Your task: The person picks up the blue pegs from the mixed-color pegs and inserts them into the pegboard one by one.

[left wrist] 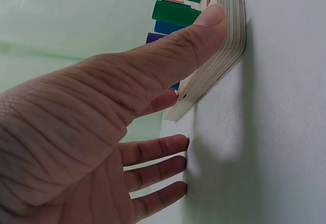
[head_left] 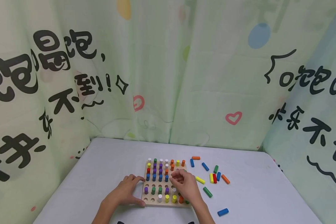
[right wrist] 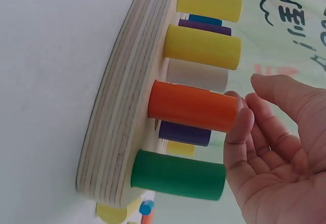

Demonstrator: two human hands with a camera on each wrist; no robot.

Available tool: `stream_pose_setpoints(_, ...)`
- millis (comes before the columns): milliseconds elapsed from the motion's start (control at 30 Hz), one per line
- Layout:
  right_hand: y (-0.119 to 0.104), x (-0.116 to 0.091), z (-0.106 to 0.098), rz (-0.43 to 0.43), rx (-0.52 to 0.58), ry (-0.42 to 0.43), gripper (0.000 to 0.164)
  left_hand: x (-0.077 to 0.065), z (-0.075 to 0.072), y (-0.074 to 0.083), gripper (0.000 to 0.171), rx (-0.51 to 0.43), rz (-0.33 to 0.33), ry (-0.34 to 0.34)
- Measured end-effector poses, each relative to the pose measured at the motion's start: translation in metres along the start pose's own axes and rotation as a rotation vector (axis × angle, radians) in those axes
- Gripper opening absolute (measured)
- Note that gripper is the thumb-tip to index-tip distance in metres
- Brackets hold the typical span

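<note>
A wooden pegboard (head_left: 149,203) holds rows of coloured cylindrical pegs, with several bare holes among them. At its left edge my left hand (head_left: 126,190) touches the wood with thumb and index finger spread. The left wrist view shows the thumb (left wrist: 211,18) on the board's rim, close to a green peg (left wrist: 175,12); the other fingers extend apart from it. Over the board's right part hovers my right hand (head_left: 184,184), fingers loosely bent. In the right wrist view they are near an orange peg (right wrist: 191,106) and a green peg (right wrist: 178,175), and no held peg is visible.
Loose pegs lie on the white table (head_left: 109,155) right of the board, among them a red peg (head_left: 214,178), a yellow peg (head_left: 200,180) and, nearer the front, a blue peg (head_left: 223,212). Printed curtains (head_left: 162,77) enclose the back and sides.
</note>
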State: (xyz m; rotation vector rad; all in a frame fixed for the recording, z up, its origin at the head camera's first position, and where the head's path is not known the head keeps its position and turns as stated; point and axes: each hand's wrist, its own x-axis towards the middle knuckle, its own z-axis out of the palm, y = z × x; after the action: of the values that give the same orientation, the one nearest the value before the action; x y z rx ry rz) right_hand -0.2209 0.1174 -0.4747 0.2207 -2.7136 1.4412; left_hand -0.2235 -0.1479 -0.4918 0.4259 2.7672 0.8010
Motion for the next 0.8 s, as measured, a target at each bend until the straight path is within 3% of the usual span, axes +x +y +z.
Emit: stream_pose_setpoints(800,-0.002,-0.025,-0.027,0.065,-0.05,-0.022,0.017,-0.001,0.001,0.0,0.084,-0.002,0.007,0.006)
